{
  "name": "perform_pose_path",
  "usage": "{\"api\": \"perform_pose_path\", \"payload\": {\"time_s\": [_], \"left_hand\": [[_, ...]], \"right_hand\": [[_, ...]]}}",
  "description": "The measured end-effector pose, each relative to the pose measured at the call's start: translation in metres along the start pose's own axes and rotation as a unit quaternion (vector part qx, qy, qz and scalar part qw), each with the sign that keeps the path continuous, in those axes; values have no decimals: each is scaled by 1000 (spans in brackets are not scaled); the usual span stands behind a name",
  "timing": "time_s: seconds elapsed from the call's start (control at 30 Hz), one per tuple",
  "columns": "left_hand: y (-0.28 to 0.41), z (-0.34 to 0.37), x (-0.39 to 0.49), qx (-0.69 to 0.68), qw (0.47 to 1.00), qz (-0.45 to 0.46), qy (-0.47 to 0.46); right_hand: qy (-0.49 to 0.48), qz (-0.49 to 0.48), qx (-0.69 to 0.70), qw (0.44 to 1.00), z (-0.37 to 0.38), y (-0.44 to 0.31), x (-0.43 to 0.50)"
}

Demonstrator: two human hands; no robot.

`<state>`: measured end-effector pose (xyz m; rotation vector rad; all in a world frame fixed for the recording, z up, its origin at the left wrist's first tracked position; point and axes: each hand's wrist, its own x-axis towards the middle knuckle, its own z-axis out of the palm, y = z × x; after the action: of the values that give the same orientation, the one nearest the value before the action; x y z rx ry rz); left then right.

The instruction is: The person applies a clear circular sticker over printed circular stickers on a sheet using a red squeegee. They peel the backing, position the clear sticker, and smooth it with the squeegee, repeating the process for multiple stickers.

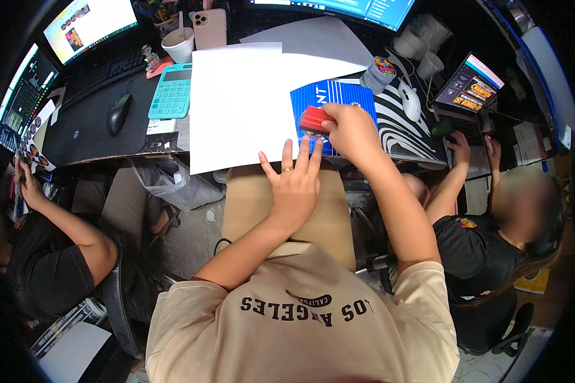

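Observation:
My right hand grips a red block-shaped tool with a dark lower edge, held over a blue printed sheet. Under the tool a small part of a printed round piece shows. My left hand lies flat with spread fingers, a ring on one; its fingertips touch the near edge of the blue sheet and the white paper. A stack of round printed pieces stands at the blue sheet's far right corner. What lies beneath the right hand is hidden.
Left of the paper are a teal calculator, a black mouse and a white cup. A phone stands behind. At right are a white mouse and a laptop. People sit on both sides, their hands apart from mine.

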<state>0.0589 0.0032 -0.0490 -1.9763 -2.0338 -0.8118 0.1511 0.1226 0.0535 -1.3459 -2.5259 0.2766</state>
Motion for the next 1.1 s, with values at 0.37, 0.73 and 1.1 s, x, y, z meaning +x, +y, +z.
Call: {"api": "perform_pose_path", "payload": {"time_s": [0.37,0.73,1.1], "left_hand": [[-1,-1,5,1,1000,5,10],[-2,-5,13,4,1000,4,-14],[-1,-12,16,-26,999,-1,-21]], "right_hand": [[8,-21,-5,1000,3,0,-1],[82,-34,-33,996,19,14,43],[60,-51,-12,997,8,-3,-4]]}}
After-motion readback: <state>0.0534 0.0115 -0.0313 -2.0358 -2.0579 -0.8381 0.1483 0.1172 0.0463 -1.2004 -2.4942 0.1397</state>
